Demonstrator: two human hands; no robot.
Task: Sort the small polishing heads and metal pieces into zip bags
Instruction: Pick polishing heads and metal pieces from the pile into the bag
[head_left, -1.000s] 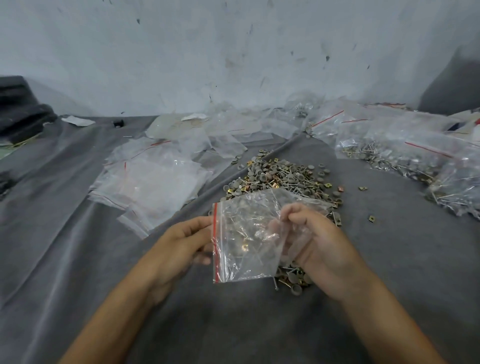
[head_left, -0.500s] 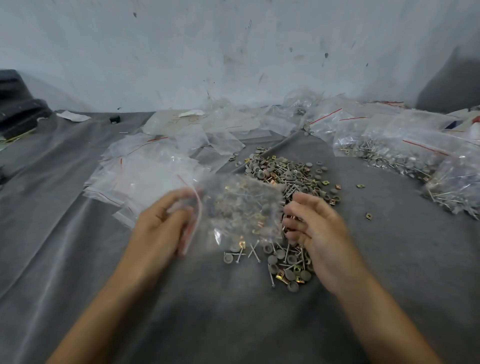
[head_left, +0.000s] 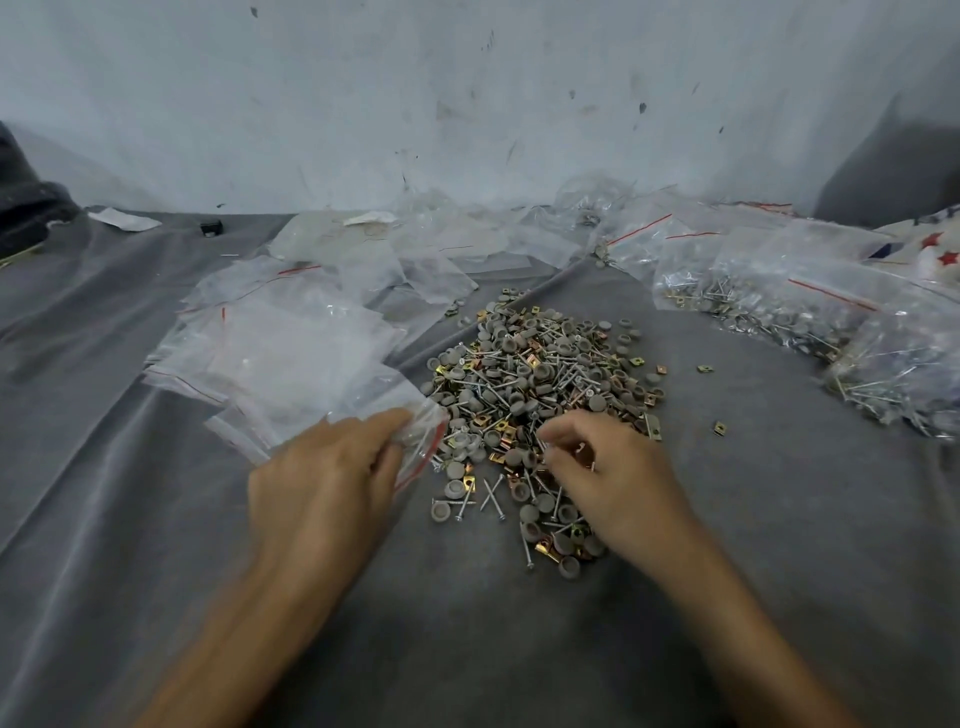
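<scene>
A heap of grey polishing heads, thin pins and gold metal pieces (head_left: 545, 374) lies on the grey cloth (head_left: 779, 519) in front of me. My left hand (head_left: 332, 478) rests at the heap's left edge. Its fingers grip a clear zip bag with a red strip (head_left: 423, 441), crumpled low against the cloth. My right hand (head_left: 608, 478) sits on the near side of the heap with curled fingers, pinching small pieces. What the bag holds is hidden by glare and my fingers.
A stack of empty zip bags (head_left: 291, 364) lies left of the heap, with more loose bags (head_left: 415, 244) behind it. Filled bags (head_left: 789, 306) are spread along the right. A few stray gold pieces (head_left: 719, 428) lie right of the heap. A wall (head_left: 467, 104) closes the back.
The bag was held up between both hands. My right hand let go and dropped onto the heap. My left hand carried the bag left and down to the cloth.
</scene>
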